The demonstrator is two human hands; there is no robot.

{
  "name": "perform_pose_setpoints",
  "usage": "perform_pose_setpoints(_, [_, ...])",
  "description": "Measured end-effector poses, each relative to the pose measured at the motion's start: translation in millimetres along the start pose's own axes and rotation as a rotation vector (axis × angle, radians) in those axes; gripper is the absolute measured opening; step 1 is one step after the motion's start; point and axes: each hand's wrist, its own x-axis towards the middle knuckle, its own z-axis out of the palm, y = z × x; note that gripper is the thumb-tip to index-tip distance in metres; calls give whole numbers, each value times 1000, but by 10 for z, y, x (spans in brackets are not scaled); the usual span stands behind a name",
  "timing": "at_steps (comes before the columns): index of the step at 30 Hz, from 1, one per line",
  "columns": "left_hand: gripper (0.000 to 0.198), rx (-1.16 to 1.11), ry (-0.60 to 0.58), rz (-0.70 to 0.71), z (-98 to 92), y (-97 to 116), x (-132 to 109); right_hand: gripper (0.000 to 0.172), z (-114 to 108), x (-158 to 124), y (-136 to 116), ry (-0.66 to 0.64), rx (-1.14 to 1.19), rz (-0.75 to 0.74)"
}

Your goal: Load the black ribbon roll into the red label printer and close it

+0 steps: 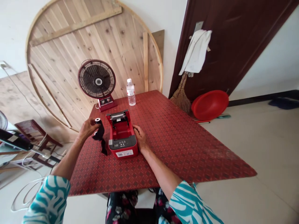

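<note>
My left hand (pixel 87 130) holds a roll of black ribbon (pixel 99 130) with a white core, and a loose black strip hangs from it down to the tabletop. Just right of that hand stands a red label printer (pixel 121 144) with its lid open upright and its compartment showing, with nothing visible inside. My right hand (pixel 140 137) grips the printer's right side, fingers over its edge. Both hands are near the printer, with the ribbon roll held beside its left wall.
The red patterned table (pixel 182 137) holds a small dark fan (pixel 97 79) and a water bottle (pixel 131 92) behind the printer. A large round wooden board (pixel 70 40) leans behind it. A red basin (pixel 209 105), broom (pixel 181 96) and stool (pixel 35 133) stand nearby.
</note>
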Motion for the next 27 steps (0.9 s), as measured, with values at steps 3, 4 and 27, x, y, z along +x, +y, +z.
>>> perform_pose_setpoints(3, [36,56,-25,-32,251,-169,166,30,-4,5,7,1,-16,-10])
perform_pose_setpoints(4, [35,105,-51,-34,320,-183,203,30,-5,8,10,-1,-21,-13])
perform_pose_setpoints(27, [69,-758,-154,-64,506,-785,-534,33,-2,11,60,1,7,37])
